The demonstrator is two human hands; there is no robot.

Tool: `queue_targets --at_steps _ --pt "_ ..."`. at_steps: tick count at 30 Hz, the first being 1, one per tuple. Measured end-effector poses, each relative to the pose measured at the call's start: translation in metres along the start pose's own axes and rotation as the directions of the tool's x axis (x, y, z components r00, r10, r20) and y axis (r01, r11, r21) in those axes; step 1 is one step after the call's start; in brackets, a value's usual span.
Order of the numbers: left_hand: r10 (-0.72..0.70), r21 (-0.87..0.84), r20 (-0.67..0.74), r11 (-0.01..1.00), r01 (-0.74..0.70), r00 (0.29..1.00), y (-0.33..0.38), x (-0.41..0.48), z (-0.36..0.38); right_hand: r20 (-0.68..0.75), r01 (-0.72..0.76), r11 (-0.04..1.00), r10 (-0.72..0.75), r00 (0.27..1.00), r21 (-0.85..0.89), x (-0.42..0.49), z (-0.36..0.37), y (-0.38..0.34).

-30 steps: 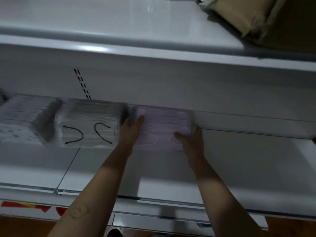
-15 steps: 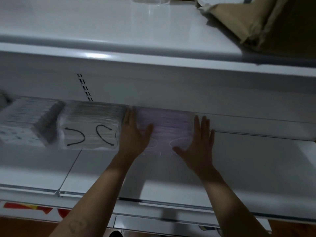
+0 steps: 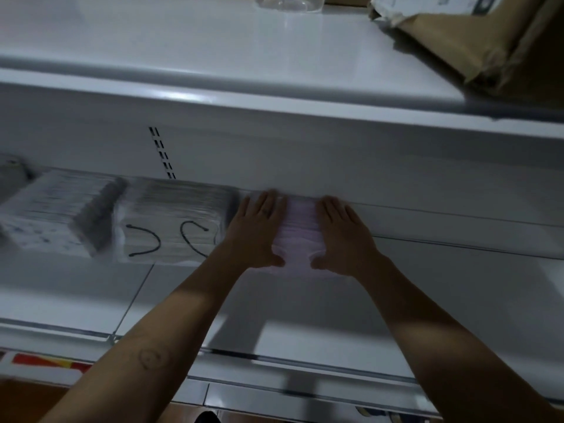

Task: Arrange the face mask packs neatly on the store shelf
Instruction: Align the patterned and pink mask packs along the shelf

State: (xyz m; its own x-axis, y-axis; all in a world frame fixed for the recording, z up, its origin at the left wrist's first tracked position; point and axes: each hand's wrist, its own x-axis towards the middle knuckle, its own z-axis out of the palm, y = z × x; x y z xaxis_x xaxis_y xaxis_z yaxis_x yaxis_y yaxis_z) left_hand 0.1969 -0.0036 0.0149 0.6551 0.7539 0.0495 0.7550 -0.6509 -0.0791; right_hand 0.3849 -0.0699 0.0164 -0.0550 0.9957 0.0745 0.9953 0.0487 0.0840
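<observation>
Head view: pressing left hand (image 3: 256, 233) and right hand (image 3: 345, 236), fingers straight and gripping nothing, flat on top of pink mask pack (image 3: 300, 227) sitting at back of lower shelf (image 3: 427, 300), just right of white mask pack (image 3: 174, 221) with black ear loops.

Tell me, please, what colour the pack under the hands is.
The pack is pale pink; head view.

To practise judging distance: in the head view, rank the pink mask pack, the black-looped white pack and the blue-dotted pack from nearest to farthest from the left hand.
1. pink mask pack, directly under the left hand.
2. black-looped white pack, just to its left.
3. blue-dotted pack, far left of the row.
</observation>
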Motion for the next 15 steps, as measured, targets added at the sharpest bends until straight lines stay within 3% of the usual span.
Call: queue_targets --at_steps 4,8,11,13,15 --pt "-0.045 -0.025 -0.047 0.999 0.044 0.998 -0.001 -0.006 0.002 -0.064 -0.059 0.997 0.062 0.996 0.041 -0.008 -0.007 0.001" --pt "-0.046 -0.076 -0.263 0.997 0.027 0.964 0.001 -0.033 0.022 -0.118 -0.078 0.997 0.08 0.99 0.026 -0.031 0.002 0.001" --pt "-0.046 -0.124 -0.342 0.992 0.004 0.939 0.005 -0.043 0.032 -0.242 -0.184 0.964 0.228 0.943 0.192 -0.047 0.015 0.001" --pt "-0.107 -0.185 -0.364 0.982 0.041 0.925 0.008 -0.047 0.031 -0.266 -0.25 0.839 0.413 0.871 0.483 -0.058 0.022 -0.002" --pt "-0.266 -0.345 -0.387 0.93 0.128 0.883 0.014 -0.053 0.032 -0.09 -0.306 0.552 0.578 0.811 0.776 -0.067 0.03 -0.008"
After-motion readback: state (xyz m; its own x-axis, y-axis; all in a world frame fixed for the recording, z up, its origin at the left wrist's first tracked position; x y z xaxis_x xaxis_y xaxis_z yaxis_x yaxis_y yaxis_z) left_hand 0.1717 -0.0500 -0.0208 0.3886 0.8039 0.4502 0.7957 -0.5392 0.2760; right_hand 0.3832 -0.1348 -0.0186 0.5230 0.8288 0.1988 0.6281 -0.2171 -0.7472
